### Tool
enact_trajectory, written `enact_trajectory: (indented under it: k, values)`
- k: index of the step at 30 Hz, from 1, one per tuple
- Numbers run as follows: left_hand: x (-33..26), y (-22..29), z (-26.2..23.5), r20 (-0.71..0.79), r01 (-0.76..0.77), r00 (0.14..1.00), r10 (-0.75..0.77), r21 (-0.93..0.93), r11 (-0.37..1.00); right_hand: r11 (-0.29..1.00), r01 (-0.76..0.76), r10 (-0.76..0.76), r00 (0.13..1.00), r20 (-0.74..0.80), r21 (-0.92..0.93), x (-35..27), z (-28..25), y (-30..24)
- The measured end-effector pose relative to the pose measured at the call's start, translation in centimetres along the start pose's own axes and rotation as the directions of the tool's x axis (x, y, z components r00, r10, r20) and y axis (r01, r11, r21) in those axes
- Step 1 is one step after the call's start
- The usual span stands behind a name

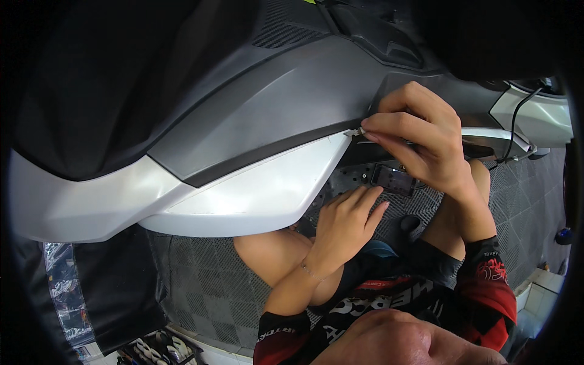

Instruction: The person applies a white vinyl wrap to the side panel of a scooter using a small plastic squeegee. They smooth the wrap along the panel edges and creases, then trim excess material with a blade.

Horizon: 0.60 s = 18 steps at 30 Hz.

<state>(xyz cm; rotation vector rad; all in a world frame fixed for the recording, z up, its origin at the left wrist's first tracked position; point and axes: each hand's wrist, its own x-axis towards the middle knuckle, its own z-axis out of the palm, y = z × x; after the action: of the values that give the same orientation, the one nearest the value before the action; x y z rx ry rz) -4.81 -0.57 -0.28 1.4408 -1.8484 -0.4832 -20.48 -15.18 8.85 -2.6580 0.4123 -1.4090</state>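
A scooter's white side panel (pixel 255 185) runs beneath a dark grey body panel (pixel 292 91). At the white panel's pointed upper right corner, my right hand (pixel 426 134) is closed in a pinch. Between thumb and fingertips sits a small, thin, pale piece (pixel 354 132), its tip touching the panel edge; whether it is a blade or a scrap of film I cannot make out. My left hand (pixel 350 216) hovers below and right of the white panel, fingers extended and nothing visible in it. Close to its fingertips lies a dark phone-like device (pixel 394 180) with a glossy screen.
My bent legs (pixel 267 252) are under the scooter's side. A black cable (pixel 516 121) hangs at the right by another white panel (pixel 535 112). Grey patterned floor tiles (pixel 207 280) spread below. A black cover with a clear strip (pixel 64 286) stands lower left, near a rack of tools (pixel 161 350).
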Motion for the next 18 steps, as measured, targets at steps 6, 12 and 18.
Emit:
enact_trajectory:
  k: [6, 12, 18]
  values:
    - [0.1, -0.1, -0.4, 0.015, -0.051, 0.999, 0.051, -0.003, 0.999, 0.999, 0.021, -0.019, 0.999, 0.032, -0.045, 1.0, -0.2, -0.4]
    - [-0.3, -0.1, -0.5, 0.074, -0.014, 0.997, 0.014, 0.007, 1.000, 1.000, -0.003, 0.002, 0.999, 0.045, 0.024, 1.3, 0.0, -0.5]
    - [-0.1, 0.0, -0.3, 0.082, -0.003, 0.997, 0.000, 0.027, 1.000, 1.000, -0.002, 0.001, 0.999, 0.042, 0.025, 0.9, -0.4, 0.1]
